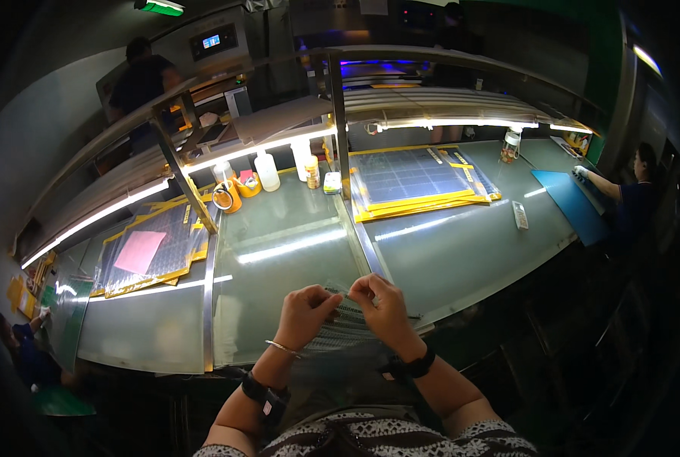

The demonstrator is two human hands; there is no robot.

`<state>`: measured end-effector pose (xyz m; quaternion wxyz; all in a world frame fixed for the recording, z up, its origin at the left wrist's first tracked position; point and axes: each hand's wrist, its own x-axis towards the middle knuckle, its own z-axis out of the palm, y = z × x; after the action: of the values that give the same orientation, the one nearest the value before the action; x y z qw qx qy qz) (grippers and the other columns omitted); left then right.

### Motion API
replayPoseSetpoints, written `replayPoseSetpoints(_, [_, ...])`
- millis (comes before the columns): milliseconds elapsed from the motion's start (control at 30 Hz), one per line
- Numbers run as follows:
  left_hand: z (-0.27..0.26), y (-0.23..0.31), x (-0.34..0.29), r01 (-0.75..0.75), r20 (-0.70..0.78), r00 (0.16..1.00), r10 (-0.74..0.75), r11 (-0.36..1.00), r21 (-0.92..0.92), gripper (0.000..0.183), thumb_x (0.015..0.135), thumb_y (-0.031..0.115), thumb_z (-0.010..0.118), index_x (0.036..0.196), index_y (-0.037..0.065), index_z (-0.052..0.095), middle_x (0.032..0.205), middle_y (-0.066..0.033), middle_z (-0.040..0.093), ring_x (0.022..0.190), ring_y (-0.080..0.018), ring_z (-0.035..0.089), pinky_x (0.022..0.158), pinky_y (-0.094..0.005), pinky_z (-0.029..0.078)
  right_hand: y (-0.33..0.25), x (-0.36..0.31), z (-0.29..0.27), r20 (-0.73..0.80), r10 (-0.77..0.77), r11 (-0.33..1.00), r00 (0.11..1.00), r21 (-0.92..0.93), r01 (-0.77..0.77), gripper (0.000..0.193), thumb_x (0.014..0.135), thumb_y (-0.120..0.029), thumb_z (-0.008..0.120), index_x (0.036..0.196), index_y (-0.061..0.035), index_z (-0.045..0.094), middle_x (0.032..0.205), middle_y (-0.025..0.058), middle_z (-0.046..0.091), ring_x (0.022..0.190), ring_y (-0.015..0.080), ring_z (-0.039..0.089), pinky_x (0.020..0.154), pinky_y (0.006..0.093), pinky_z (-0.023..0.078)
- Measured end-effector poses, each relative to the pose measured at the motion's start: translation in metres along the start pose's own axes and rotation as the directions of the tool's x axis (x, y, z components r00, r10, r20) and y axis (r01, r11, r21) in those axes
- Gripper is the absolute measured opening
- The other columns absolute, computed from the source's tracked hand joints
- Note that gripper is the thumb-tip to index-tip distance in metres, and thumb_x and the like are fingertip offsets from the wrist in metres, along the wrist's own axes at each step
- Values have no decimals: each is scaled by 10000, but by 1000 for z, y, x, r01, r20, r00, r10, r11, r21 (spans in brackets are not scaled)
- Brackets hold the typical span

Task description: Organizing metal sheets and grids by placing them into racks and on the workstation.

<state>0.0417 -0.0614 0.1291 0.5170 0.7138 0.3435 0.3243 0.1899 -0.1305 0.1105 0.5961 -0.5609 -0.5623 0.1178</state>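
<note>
Close in front of me, a clear film sheet (pixel 341 333) with rows of small dark marks hangs between my hands near the table's front edge. My left hand (pixel 303 314) has thumb and fingers pinched together at the film's upper left. At its upper right, my right hand (pixel 384 308) pinches the film between thumb and forefinger. The two hands are a short gap apart, at about the same height. My forearms and body are below the film, and its lower part fades into dark surroundings.
A glass-topped table (pixel 279 266) spans the view. Yellow-edged framed panels (pixel 412 179) lie at the back, others at left under a pink sheet (pixel 140 252). Bottles (pixel 267 172) and orange tape rolls (pixel 226 199) stand under the lit shelf. A co-worker at right handles a blue panel (pixel 568 204).
</note>
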Motion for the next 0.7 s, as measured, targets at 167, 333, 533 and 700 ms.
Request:
replayPoseSetpoints(167, [10, 0, 3, -24, -55, 998, 29, 995, 93, 202, 774, 166, 683, 706, -18, 634, 603, -49, 626, 542, -64, 573, 508, -211, 450, 9, -3, 5, -54, -56, 998, 997, -40, 54, 76, 771, -45, 631, 781, -28, 558, 778, 75, 564, 687, 218, 561, 605, 306, 448])
replayPoseSetpoints(333, [21, -11, 3, -107, -138, 977, 160, 938, 329, 178, 758, 131, 686, 704, -28, 626, 573, -75, 611, 527, -80, 567, 495, -240, 449, 14, -5, 3, -89, -169, 972, 982, -178, 151, 99, 737, -26, 644, 765, -32, 550, 861, 69, 530, 822, 247, 528, 771, 323, 408])
replayPoseSetpoints(533, [16, 2, 7, -130, -143, 973, 183, 940, 316, 163, 756, 157, 675, 780, -2, 647, 608, -101, 621, 538, -129, 605, 529, -255, 467, 16, -3, -13, 7, -96, 995, 995, -34, 96, 130, 755, -70, 658, 773, -49, 531, 830, 67, 508, 776, 223, 507, 796, 326, 395])
replayPoseSetpoints(700, [16, 3, 4, -52, -7, 999, 52, 997, 58, 147, 788, 139, 646, 816, -6, 637, 638, -106, 631, 562, -139, 619, 543, -259, 474, 7, -3, -7, -66, -99, 995, 993, -23, 97, 121, 775, -74, 641, 790, -51, 522, 765, 51, 484, 756, 208, 490, 804, 330, 397])
